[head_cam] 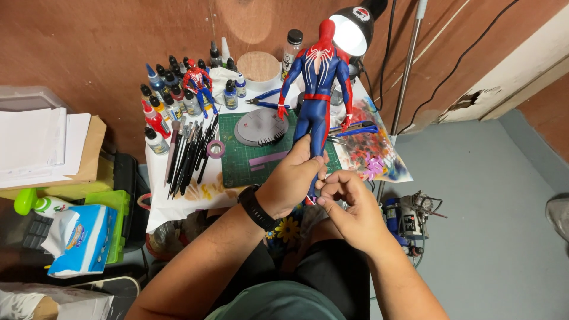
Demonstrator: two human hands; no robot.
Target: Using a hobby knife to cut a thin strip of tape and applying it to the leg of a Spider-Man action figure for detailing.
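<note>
Seen from the head camera, the left hand (pixel 291 178) is wrapped around the lower legs of a tall red-and-blue figure (pixel 317 83), fingers closed tight on it. The figure stands upright in that grip, its back to the camera, raised over a green cutting mat (pixel 237 157) on a small white-covered table (pixel 160 207). The right hand (pixel 349 204) sits just beside the left, below the figure's feet — its fingers are curled in with thumb and fingertips pinched near the foot, but whether they actually grip anything cannot be told. A black watch (pixel 256 208) circles the left wrist.

On the table lie a row of brushes (pixel 189 155), a cluster of paint bottles (pixel 169 98), a smaller red-and-blue figure (pixel 198 83), a roll of tape (pixel 216 149) and a grey round base (pixel 261 127). A lamp (pixel 352 29) shines down beside the tall figure's head.
</note>
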